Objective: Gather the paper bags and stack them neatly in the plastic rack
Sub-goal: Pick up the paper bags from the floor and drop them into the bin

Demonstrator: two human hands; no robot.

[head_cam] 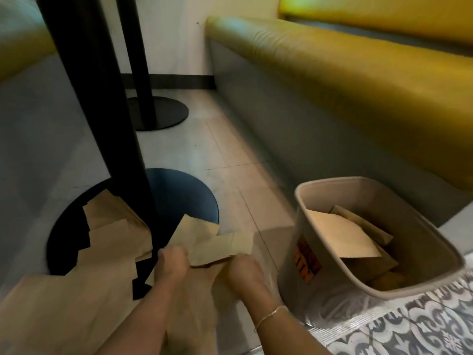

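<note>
Down in the head view, both hands work on the floor just beside the plastic rack [414, 242], a pale tub with an orange label on its near wall. The left hand [172, 262] is curled round the end of a small paper bag [194, 231]; the right hand [244, 271], nearer the rack, seems to grip a second bag [225, 248], though blur hides its fingers. The two bags overlap between the hands, probably so they can be squared up before going in

Inside the rack several flat bags [343, 237] already lie at slightly different angles, so the stack looks started but not tidy. On the far side of the hands from the rack, more loose bags [112, 226] spread over the round black table base [64, 239] and against its black post [97, 98], with a larger sheet of brown paper [64, 308] under the forearms. Beyond the rack runs a yellow-cushioned bench [332, 60]; the rack likely sits close so each bundle travels only a short way
</note>
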